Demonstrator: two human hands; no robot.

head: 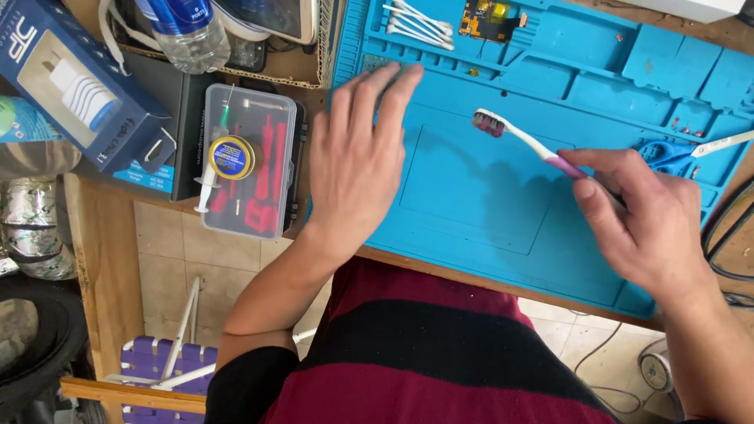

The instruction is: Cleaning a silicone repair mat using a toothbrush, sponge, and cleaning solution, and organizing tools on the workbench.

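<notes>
Wooden table (102,235) runs under everything, and most of it is covered by a blue silicone work mat (479,196) with moulded compartments along its far edge. Down comes the left hand (357,165), palm flat, fingers (393,90) spread and stretched toward a small grey piece at the mat's upper left corner; they grip nothing, and whether the tips actually touch that piece I cannot tell. Over on the other side, the right hand (644,220) has its fingers closed around the purple-and-white handle of a toothbrush (522,141), bristle head angled out and up over the mat's flat central panel, held like a scrubbing tool, clear of the surface as far as the shadow suggests. That central panel is bare, plenty of room to sweep the brush between the two hands. Cotton swabs (420,23) lie in a far tray, just beside a small circuit board (491,17) with yellow parts, both well apart from the brush. Left of the mat, close to its edge, sits a clear plastic case (247,161) of red tools with a round tin and a syringe on its lid, and a blue box (75,82) beyond. Blue-handled tweezers (691,149) rest at the right margin, near the knuckles.
</notes>
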